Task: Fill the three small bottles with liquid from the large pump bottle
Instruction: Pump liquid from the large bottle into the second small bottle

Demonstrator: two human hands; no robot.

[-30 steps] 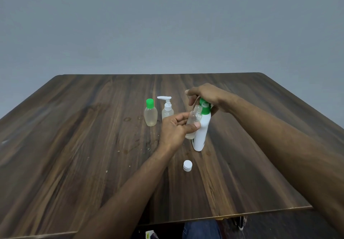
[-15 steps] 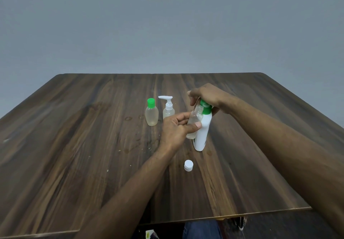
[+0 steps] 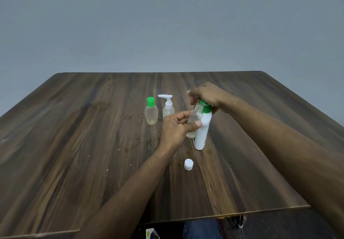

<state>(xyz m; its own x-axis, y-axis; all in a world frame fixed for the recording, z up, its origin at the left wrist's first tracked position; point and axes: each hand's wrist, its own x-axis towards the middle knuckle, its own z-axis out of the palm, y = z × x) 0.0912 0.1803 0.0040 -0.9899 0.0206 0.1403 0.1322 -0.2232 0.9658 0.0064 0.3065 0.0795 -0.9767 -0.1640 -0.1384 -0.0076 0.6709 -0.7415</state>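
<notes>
Fingers of my left hand are curled round the open small bottle, thumb across its front, holding it tilted with its uncapped mouth up toward the pump head; a little pale liquid sits at its bottom. My right hand is over the top of the large pump bottle, fingers bent down around the green pump collar, though I cannot tell from this view exactly how they sit on the nozzle. That white bottle stands on the tabletop near its middle, leaning slightly, and the small bottle touches or nearly touches its side at 9 o'clock. Further toward 10 o'clock from my left hand stand two more small bottles, close together but apart: the green-capped bottle, with pale liquid low inside, and just beside it at 3 o'clock the small pump-top bottle, partly hidden behind my knuckles. A white cap lies alone at 6 o'clock from the large bottle, nearer to me.
</notes>
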